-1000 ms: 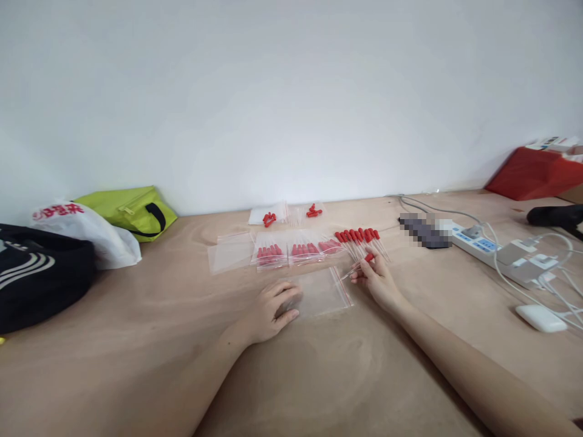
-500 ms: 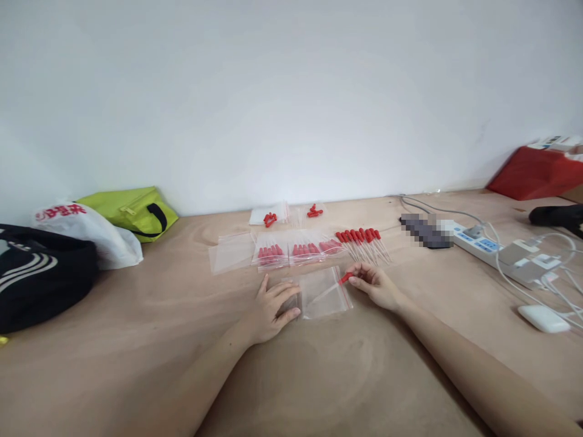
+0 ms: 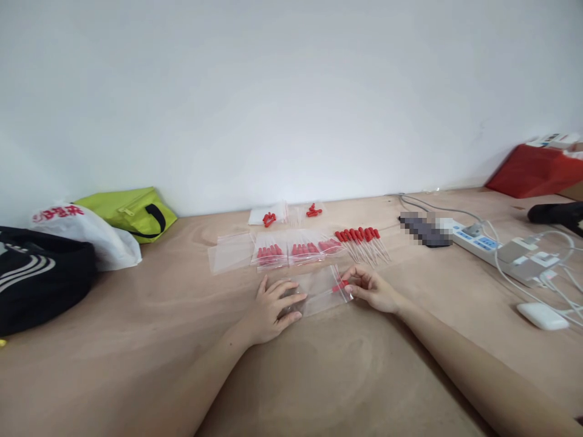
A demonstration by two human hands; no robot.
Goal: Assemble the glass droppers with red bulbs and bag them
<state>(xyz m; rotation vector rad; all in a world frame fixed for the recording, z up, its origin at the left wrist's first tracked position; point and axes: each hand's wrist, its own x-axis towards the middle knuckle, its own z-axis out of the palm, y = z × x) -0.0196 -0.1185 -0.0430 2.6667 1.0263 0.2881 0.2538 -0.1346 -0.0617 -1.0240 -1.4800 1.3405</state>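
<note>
A clear zip bag (image 3: 319, 297) lies flat between my hands, its red-lined mouth towards the right. My left hand (image 3: 276, 308) rests on the bag's left end, fingers spread. My right hand (image 3: 374, 291) pinches the red end of a thin pale stick (image 3: 339, 286) at the bag's mouth; most of the stick lies within the bag. Behind the hands, several filled zip bags (image 3: 306, 247) hold similar red-ended sticks. Loose red-ended sticks (image 3: 364, 238) are fanned out just beyond my right hand.
Flat zip bags (image 3: 230, 252) lie left of the filled ones. Small red pieces (image 3: 269, 219) sit on bags near the wall. A power strip (image 3: 478, 241) with chargers and cables, a phone (image 3: 423, 229) and a white case (image 3: 542, 316) are at right. Bags (image 3: 132, 212) stand at left.
My right hand has moved slightly towards the near side and left, pushing the red-ended stick further into the bag. My left hand stays nearly in place.
</note>
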